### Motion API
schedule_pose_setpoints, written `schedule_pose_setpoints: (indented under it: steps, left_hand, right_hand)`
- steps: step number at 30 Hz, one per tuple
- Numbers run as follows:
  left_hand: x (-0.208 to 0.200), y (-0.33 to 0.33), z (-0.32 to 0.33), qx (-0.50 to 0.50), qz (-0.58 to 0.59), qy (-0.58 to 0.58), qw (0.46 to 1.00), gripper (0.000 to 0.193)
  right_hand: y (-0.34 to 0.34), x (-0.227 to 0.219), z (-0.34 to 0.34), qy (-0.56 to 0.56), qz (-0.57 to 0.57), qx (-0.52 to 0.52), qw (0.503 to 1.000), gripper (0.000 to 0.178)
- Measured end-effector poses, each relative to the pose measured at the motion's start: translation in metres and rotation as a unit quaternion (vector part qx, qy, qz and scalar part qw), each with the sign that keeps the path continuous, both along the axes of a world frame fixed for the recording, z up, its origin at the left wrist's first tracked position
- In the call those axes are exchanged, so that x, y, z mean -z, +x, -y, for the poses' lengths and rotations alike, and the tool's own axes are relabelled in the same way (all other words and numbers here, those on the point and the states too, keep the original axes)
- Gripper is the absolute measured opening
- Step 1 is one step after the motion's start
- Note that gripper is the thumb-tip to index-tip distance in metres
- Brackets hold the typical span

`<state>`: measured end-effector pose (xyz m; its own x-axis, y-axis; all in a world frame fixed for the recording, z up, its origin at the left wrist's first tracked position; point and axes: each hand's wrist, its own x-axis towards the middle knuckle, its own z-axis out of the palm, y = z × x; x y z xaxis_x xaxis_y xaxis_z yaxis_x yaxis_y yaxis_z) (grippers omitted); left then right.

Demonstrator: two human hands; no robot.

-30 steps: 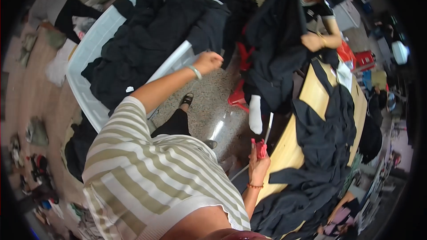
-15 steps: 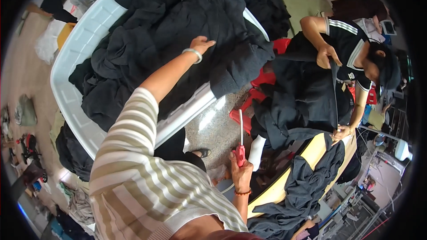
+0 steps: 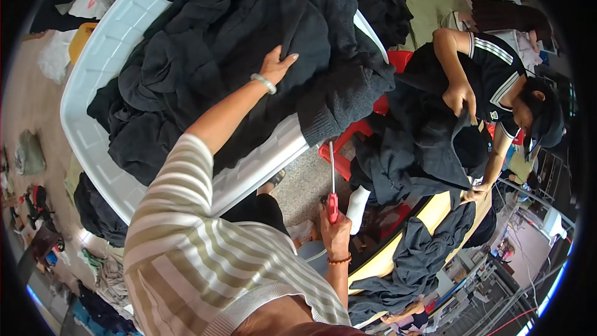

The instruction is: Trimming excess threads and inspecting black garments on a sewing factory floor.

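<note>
A black knit garment point(image 3: 345, 99) with a ribbed edge hangs over the right rim of a big white tub point(image 3: 93, 68). My left hand point(image 3: 277, 66), with a pale bangle on its wrist, pinches dark cloth on the heap inside; some fingers are hidden by the fabric. My right hand point(image 3: 336, 235) is wrapped round a red-handled tool point(image 3: 333, 206) with a long, thin metal shaft. That shaft points up toward the ribbed edge. Just right of my right hand is a white cone-shaped object point(image 3: 357, 208).
A co-worker point(image 3: 497, 56) on the right holds black cloth point(image 3: 423, 149) with both hands above a yellow-edged table point(image 3: 435, 214). More dark cloth point(image 3: 429, 249) drapes over that table. A red stool point(image 3: 357, 134) stands between tub and co-worker. Cloth piles point(image 3: 102, 211) lie left of the tub.
My left hand has gathered a fold of the black knit cloth. My right hand and the red-handled tool have shifted slightly left and up the shaft looks more upright. The co-worker's cloth has bunched.
</note>
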<state>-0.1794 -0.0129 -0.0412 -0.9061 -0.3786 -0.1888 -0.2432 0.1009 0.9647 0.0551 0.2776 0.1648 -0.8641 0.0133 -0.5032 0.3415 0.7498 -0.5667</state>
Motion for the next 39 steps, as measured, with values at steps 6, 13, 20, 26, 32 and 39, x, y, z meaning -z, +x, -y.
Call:
schedule_pose_setpoints:
  steps: [6, 13, 20, 26, 32, 39]
  left_hand:
    - [-0.15, 0.137, 0.023, 0.123, -0.072, -0.003, 0.99, 0.035]
    - [-0.259, 0.311, -0.054, 0.583, -0.017, -0.098, 0.806, 0.023]
    - [-0.323, 0.381, -0.067, 0.492, -0.049, -0.036, 0.868, 0.038]
    - [-0.365, 0.417, -0.063, 0.489, -0.026, 0.003, 0.872, 0.037]
    - [-0.415, 0.42, -0.046, 0.58, -0.229, -0.09, 0.776, 0.045]
    - [-0.398, 0.459, 0.013, 0.602, -0.233, 0.081, 0.76, 0.045]
  right_hand:
    - [-0.017, -0.023, 0.019, -0.117, -0.029, -0.055, 0.991, 0.025]
    - [-0.017, -0.036, 0.049, -0.211, -0.083, -0.198, 0.954, 0.042]
    - [0.041, 0.018, 0.04, -0.156, -0.066, -0.286, 0.943, 0.041]
    - [0.066, 0.007, 0.028, -0.228, -0.039, -0.255, 0.939, 0.037]
    - [0.07, 0.018, 0.062, -0.168, -0.312, -0.182, 0.917, 0.068]
    - [0.057, 0.027, 0.112, -0.28, -0.22, -0.248, 0.901, 0.04]
